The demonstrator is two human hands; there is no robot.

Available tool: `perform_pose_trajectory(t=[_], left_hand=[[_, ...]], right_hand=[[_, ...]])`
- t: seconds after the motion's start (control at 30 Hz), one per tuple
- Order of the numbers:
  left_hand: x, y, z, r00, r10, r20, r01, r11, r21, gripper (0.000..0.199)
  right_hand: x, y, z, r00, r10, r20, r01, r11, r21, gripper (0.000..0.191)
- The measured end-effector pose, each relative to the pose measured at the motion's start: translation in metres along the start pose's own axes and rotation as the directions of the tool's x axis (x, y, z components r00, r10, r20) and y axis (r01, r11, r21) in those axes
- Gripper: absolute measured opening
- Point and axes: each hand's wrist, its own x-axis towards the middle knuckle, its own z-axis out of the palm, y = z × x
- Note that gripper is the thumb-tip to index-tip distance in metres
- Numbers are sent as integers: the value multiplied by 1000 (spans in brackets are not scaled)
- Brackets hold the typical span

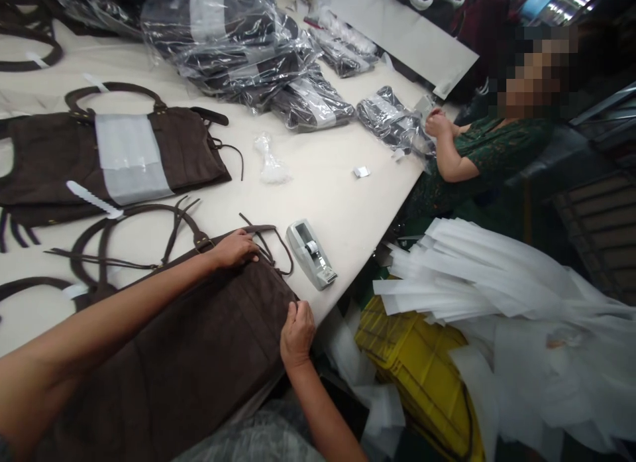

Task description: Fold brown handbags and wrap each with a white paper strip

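A dark brown handbag (199, 336) lies on its side along the near edge of the pale table, its looped handles and thin straps spread toward the far left. My left hand (237, 248) reaches across it and grips its upper edge near a handle's base, fingers curled. At the bag's right corner, my right hand (298, 333) is closed on the edge, thumb up. Just beyond the two hands stands a grey tape dispenser (312, 253). Another brown handbag (193, 147), with a white foam band (132, 157) around it, lies farther back on the left.
Plastic-wrapped bags (223, 44) are piled at the back of the table (318, 173). A co-worker (497, 144) stands at the far right corner, hands by a wrapped bag (392, 117). White foam sheets (477, 276) spill over a yellow crate (412, 362) beside the table.
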Motion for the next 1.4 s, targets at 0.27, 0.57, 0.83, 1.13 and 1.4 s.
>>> perform_pose_trajectory(t=[0.27, 0.57, 0.83, 1.13, 1.4], left_hand=[[-3, 10, 7, 997, -42, 63, 40, 999, 32, 27], [-11, 8, 3, 995, -38, 96, 37, 999, 8, 27], [-9, 8, 10, 996, -82, 35, 81, 996, 39, 31], [-11, 8, 9, 997, -80, 13, 79, 996, 36, 29], [-6, 6, 14, 987, -153, -55, 156, 986, 50, 41]], right_hand=[[-6, 14, -22, 985, 166, -37, -160, 978, 133, 33], [-7, 5, -57, 969, 179, 170, -196, 977, 87, 22], [-12, -11, -56, 982, -105, 157, 99, 994, 48, 24], [-7, 10, -22, 968, 170, 185, -129, 967, -219, 29], [-7, 29, -9, 962, 219, 160, -164, 940, -299, 41]])
